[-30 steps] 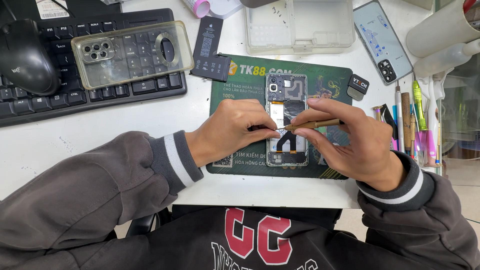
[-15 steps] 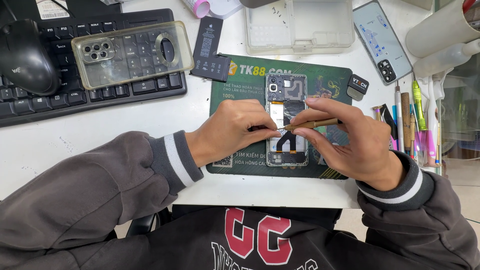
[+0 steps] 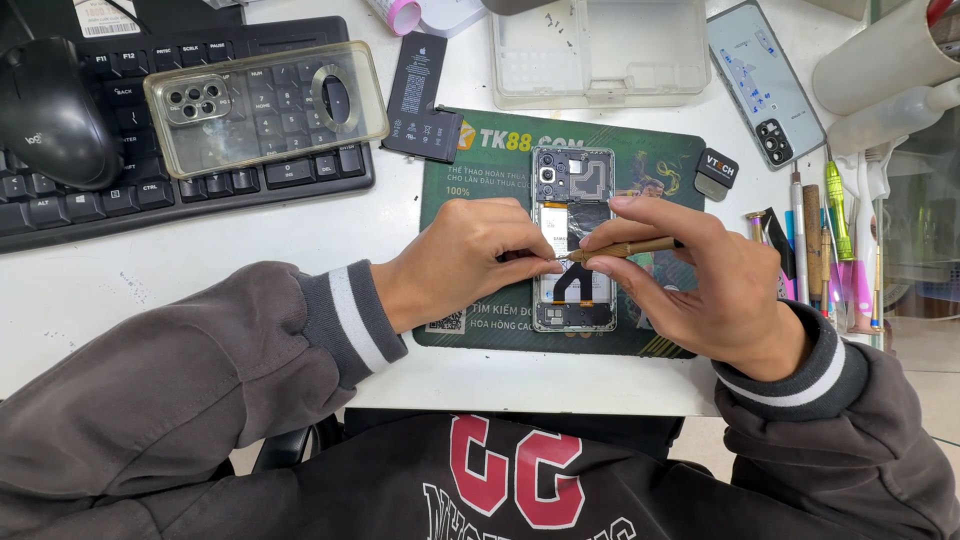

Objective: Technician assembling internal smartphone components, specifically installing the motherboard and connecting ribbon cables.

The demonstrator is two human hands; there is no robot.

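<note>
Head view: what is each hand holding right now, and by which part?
The right hand grips a brass-coloured screwdriver along its handle. The left hand pinches at its tip over the opened phone; what it pinches cannot be told.

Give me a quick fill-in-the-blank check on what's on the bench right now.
1. The right hand holds a slim ____ over the opened phone.
2. The opened phone lies on a ____ mat.
3. The clear phone case rests on the black ____.
4. The loose black battery lies just ____ of the mat.

Missing words: screwdriver; green; keyboard; left
</note>
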